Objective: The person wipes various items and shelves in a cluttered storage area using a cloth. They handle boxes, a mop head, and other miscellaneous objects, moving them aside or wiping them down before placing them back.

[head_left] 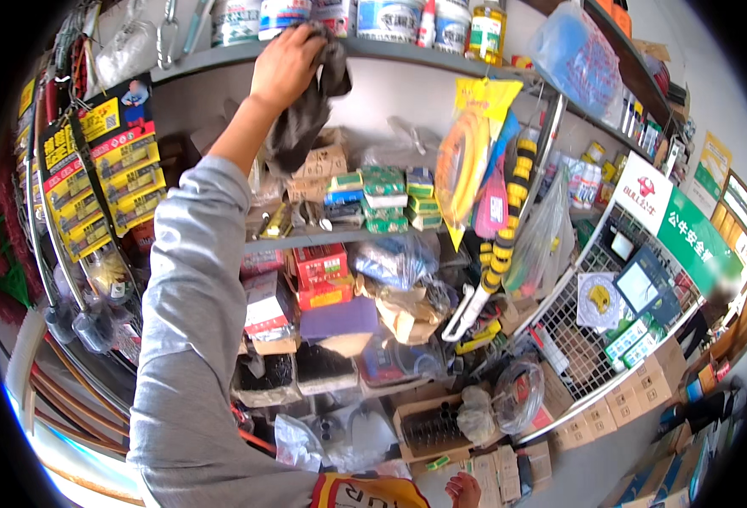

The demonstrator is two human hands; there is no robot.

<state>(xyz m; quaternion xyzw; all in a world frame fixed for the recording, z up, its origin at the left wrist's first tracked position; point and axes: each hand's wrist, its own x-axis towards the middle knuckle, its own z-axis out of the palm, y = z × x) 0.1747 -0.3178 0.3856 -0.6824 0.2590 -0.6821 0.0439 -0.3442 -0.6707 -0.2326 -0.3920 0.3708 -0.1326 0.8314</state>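
My left hand (289, 66) is raised to the front edge of the upper grey shelf (394, 51), gripping a dark, crumpled cloth (302, 124). The cloth drapes below the edge. Right behind the hand stand a blue-and-white tub (282, 14) and other white tubs (389, 19). Farther right along that shelf is a bottle of yellow liquid (486, 33). Low at the bottom edge, my right hand (464, 489) is partly cut off, with its fingers curled. Nothing shows in it, but its palm is hidden. Small cardboard boxes (507, 473) are behind it.
The middle shelf (348, 239) bears small green boxes (383, 200). A packaged yellow hose (465, 165) and a black-and-yellow banded pole (510, 216) hang at right. Yellow blister cards (126, 171) hang at left. Below are red boxes (319, 263) and a white wire rack (577, 362).
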